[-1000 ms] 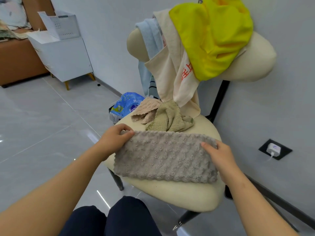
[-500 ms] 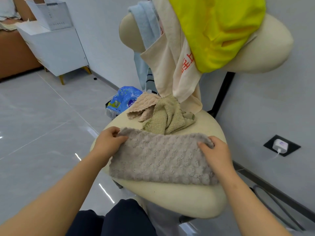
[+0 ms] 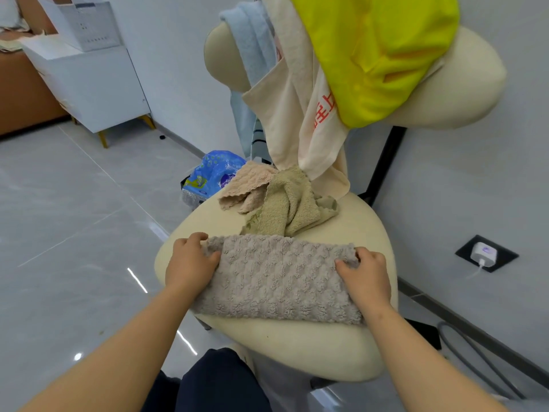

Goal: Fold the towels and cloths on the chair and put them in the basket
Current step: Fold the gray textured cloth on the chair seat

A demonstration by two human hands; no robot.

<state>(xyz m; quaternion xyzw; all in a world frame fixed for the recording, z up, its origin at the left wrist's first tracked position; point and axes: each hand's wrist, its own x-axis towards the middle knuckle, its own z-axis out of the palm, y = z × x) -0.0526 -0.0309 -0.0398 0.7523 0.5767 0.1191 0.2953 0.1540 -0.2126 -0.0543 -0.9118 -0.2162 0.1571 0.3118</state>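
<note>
grey cloth (image 3: pixel 277 281): folded strip, flat across the cream chair seat (image 3: pixel 297 349), centre of frame. left hand (image 3: pixel 190 263) pinches its left end; right hand (image 3: pixel 364 273) grips its right end. olive towel (image 3: pixel 292 208) and pink cloth (image 3: pixel 246 185): crumpled just behind. yellow cloth (image 3: pixel 377 52), beige towel (image 3: pixel 300 93), blue towel (image 3: pixel 251 46): draped over the chair back, upper frame. white cabinet (image 3: pixel 92 84): upper left.

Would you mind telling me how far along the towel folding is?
The grey towel lies folded into a band on the chair seat, the left hand and right hand gripping its ends. The pink cloth and olive cloth sit crumpled behind it; the blue towel, beige cloth and yellow cloth hang over the backrest. None shows in a basket.
</note>
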